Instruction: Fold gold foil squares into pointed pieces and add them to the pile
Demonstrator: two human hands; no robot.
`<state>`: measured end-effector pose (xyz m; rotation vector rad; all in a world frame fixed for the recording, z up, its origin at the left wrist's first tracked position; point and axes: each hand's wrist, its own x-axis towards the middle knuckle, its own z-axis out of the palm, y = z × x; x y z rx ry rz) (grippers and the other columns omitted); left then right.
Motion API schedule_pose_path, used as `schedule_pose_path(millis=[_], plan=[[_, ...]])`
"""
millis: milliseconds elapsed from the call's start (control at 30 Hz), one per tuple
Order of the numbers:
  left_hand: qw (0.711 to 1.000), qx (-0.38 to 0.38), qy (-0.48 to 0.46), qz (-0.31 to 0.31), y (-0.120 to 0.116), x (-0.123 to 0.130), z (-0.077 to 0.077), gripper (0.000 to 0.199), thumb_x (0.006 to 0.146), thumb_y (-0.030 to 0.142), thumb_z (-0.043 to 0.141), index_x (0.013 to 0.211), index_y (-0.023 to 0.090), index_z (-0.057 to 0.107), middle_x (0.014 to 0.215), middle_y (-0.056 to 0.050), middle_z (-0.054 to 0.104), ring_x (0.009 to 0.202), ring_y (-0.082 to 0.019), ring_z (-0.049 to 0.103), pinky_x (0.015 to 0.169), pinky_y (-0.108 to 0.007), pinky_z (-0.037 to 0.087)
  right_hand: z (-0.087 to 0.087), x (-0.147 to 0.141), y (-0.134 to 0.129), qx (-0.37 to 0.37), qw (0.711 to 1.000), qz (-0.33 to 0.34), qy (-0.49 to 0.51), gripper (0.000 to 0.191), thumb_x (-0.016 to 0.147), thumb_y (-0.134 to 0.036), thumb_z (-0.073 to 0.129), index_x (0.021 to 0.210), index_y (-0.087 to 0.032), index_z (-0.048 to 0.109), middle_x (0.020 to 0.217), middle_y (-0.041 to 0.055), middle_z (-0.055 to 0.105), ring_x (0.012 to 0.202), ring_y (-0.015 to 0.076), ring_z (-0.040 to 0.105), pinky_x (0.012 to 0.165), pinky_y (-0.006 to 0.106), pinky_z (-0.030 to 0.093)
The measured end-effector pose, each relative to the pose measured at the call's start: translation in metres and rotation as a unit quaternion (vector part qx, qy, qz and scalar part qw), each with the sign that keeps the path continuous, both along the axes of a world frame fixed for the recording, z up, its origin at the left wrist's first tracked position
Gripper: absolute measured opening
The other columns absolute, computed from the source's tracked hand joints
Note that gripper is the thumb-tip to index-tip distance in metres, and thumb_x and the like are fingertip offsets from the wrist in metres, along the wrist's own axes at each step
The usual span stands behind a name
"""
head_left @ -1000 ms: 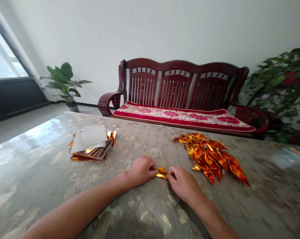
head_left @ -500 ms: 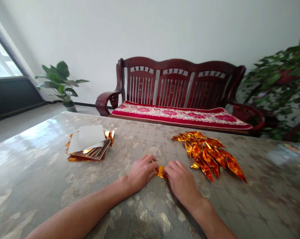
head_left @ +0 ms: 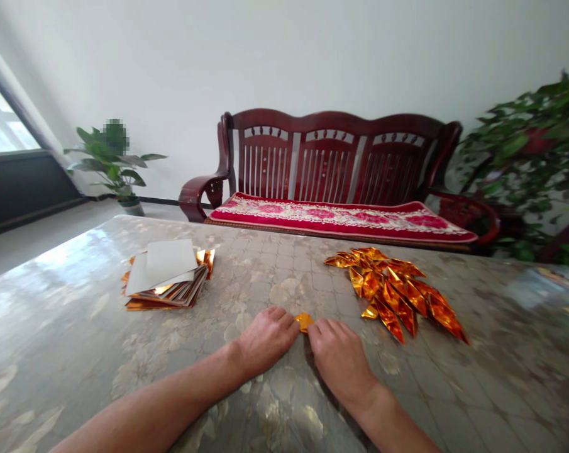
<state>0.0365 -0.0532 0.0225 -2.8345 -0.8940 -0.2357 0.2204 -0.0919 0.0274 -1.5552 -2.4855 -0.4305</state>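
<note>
A small folded piece of gold foil paper sits on the table between my hands. The fingertips of my left hand press against its left side, and those of my right hand against its right side. To the right of my right hand lies a pile of folded gold foil pieces, long and pointed. Further left stands a stack of square foil sheets with white paper sheets on top.
The table has a glossy, marble-patterned top. Beyond its far edge stand a dark red wooden bench with a red floral cushion, a potted plant, and a bushy plant. A window is at far left.
My fingers now cover less of the small gold piece, so more of its top shows. My right hand has shifted slightly left, and the view has turned a little.
</note>
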Motion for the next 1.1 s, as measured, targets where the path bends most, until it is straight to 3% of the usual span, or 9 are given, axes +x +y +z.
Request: schedule_pose_path(millis=[233,400,600,833,967,1100], plan=[[0.994,-0.005,-0.081,0.067,0.009,0.005,-0.010,0.014,0.095,0.017,0.051,0.084,0.019,0.060,0.081,-0.002,0.064,0.076,-0.020,0.059,0.071,-0.031,0.045,-0.002,0.012,0.013,0.001,0.994,-0.017,0.109,0.020,0.093,-0.012,0.054,0.077,-0.021,0.063,0.076,0.0021,0.066,0.075,0.0185,0.062,0.067,0.030,0.034],[0.981,-0.084,-0.163,0.070,0.017,0.002,-0.006,0.026,0.102,0.024,0.042,0.090,0.020,0.064,0.084,-0.002,0.066,0.082,-0.017,0.062,0.075,-0.026,0.046,0.001,0.020,0.023,-0.092,0.960,-0.037,0.264,0.025,0.094,-0.018,0.045,0.080,-0.021,0.065,0.081,0.0020,0.070,0.077,0.0170,0.064,0.068,0.026,0.037],[0.925,-0.216,-0.310,0.037,0.017,-0.004,-0.003,0.018,0.095,0.030,0.059,0.108,0.024,0.069,0.094,0.000,0.071,0.091,-0.015,0.065,0.082,-0.021,0.047,0.001,0.026,0.031,-0.185,0.890,-0.069,0.410,0.027,0.089,-0.031,0.046,0.075,-0.021,0.067,0.070,0.0017,0.070,0.068,0.0190,0.064,0.063,0.027,0.039],[0.859,-0.286,-0.394,0.157,0.012,0.001,-0.005,0.018,0.088,0.024,0.058,0.089,0.022,0.076,0.079,0.002,0.073,0.074,-0.014,0.064,0.070,-0.020,0.045,0.002,0.030,0.035,-0.221,0.836,-0.045,0.501,0.035,0.088,-0.044,0.049,0.076,-0.018,0.069,0.067,0.0014,0.067,0.067,0.0185,0.061,0.060,0.026,0.041],[0.837,-0.312,-0.398,0.210,0.013,0.001,-0.005,0.026,0.087,0.031,0.055,0.070,0.018,0.069,0.061,0.004,0.062,0.061,-0.013,0.054,0.057,-0.020,0.035,0.006,0.032,0.033,-0.217,0.830,-0.013,0.513,0.031,0.087,-0.044,0.055,0.084,-0.018,0.072,0.076,0.0026,0.071,0.072,0.0189,0.064,0.064,0.026,0.047],[0.818,-0.336,-0.414,0.216,0.014,0.001,-0.007,0.030,0.086,0.034,0.054,0.062,0.017,0.061,0.056,0.005,0.052,0.056,-0.011,0.045,0.054,-0.021,0.029,0.004,0.029,0.032,-0.182,0.830,0.000,0.527,0.027,0.082,-0.036,0.062,0.100,-0.020,0.075,0.096,0.0050,0.076,0.086,0.0215,0.069,0.079,0.031,0.052]])
